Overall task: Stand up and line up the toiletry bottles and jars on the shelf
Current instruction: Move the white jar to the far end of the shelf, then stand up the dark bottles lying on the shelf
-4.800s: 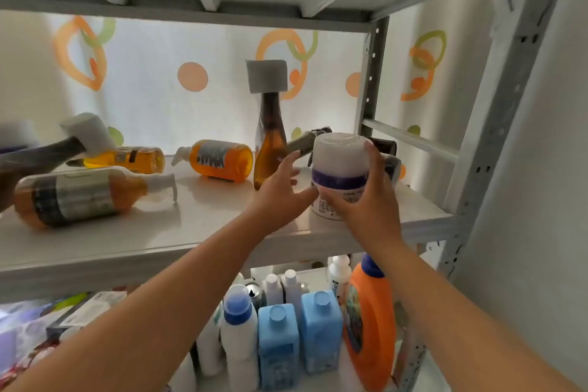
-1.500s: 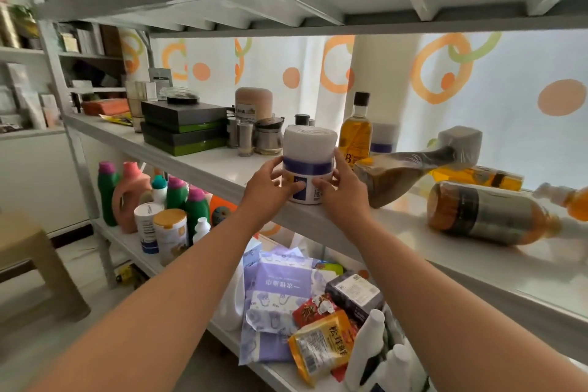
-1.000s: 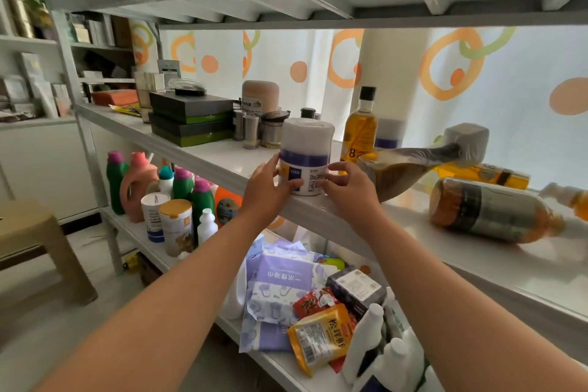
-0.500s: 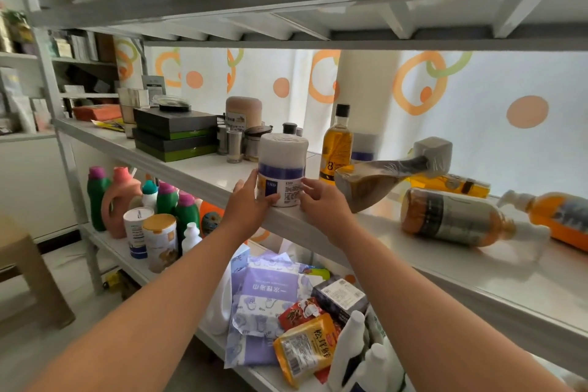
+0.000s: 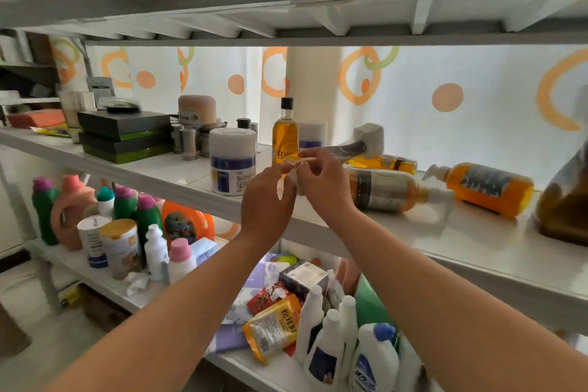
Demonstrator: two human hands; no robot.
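A white jar with a purple band (image 5: 234, 162) stands upright near the front edge of the white shelf (image 5: 477, 248), with no hand on it. My left hand (image 5: 267, 200) and my right hand (image 5: 321, 181) hover just right of it, fingers apart and blurred. They cover the lower end of a tilted brown bottle with a square grey cap (image 5: 367, 137); I cannot tell if they touch it. An amber bottle with a silver label (image 5: 381, 189), a yellow bottle (image 5: 386, 163) and an orange pump bottle (image 5: 486, 188) lie on their sides. An amber bottle with a black cap (image 5: 285, 134) stands upright.
Stacked dark boxes (image 5: 124, 137), small metal tins (image 5: 187, 143) and a beige jar (image 5: 197, 108) fill the shelf's left part. A brown bottle (image 5: 563, 204) shows at the right edge. The lower shelf (image 5: 95, 277) holds detergent bottles, cans and packets. A shelf board runs close overhead.
Both hands have let go of the white jar, which stays upright on the shelf, and have moved right and up to the tilted brown bottle. The view has shifted slightly.
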